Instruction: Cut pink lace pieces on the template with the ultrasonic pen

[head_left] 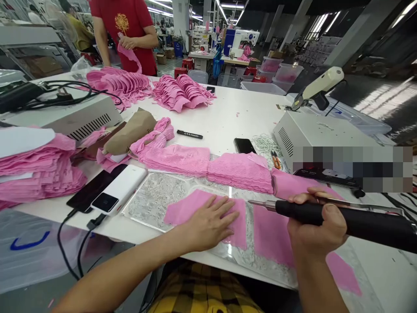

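Note:
My left hand (208, 224) lies flat with fingers spread on a cut piece of pink fabric (184, 206). The fabric rests on a clear, scuffed sheet (146, 198). In my right hand (317, 226) is a thick black handheld tool (368, 224) with a pointed metal tip and a metal lever. Its tip points left, close to the right edge of that fabric piece; whether it touches cannot be told. A second pink fabric piece (272, 234) lies on the sheet, partly hidden by my right hand and forearm. Behind are two stacks of pink lace pieces (177, 158) (239, 171).
A white power bank (120, 189) and black phone lie left. Pink fabric piles (35, 169) stand beyond. A marker (190, 134), another phone (245, 146), orange snips (276, 161) and a grey vented box (325, 134) sit farther back. Across the table, a person in red (125, 30) handles pink strips.

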Demonstrator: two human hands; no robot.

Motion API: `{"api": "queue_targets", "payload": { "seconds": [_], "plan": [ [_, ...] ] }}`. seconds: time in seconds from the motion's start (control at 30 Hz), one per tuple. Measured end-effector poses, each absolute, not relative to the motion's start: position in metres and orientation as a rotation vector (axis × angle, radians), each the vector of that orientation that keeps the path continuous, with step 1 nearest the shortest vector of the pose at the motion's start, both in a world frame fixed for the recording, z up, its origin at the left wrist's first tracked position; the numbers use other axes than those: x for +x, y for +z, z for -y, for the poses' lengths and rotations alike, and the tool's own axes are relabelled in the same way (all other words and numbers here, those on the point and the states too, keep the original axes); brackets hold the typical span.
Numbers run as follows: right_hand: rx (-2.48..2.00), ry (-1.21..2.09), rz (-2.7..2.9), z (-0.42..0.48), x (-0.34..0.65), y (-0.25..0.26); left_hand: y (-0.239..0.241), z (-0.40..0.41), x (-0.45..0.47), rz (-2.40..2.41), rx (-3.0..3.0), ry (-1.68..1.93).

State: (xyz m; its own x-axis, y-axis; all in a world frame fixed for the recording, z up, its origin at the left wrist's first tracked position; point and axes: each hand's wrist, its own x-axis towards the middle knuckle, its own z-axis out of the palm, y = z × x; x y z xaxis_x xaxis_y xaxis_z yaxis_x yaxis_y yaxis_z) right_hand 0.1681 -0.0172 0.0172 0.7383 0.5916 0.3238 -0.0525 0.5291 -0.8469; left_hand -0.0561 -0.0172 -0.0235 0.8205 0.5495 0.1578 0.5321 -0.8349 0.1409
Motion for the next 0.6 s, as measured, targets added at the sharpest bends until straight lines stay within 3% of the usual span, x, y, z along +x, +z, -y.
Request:
{"api": "queue_targets", "payload": {
  "seconds": [0.6],
  "plan": [
    [-0.938, 0.424, 0.672, 0.0154, 0.1633, 0.0167, -0.0238, 0.0144, -0.06, -0.762, 2.852, 0.283]
  ]
}}
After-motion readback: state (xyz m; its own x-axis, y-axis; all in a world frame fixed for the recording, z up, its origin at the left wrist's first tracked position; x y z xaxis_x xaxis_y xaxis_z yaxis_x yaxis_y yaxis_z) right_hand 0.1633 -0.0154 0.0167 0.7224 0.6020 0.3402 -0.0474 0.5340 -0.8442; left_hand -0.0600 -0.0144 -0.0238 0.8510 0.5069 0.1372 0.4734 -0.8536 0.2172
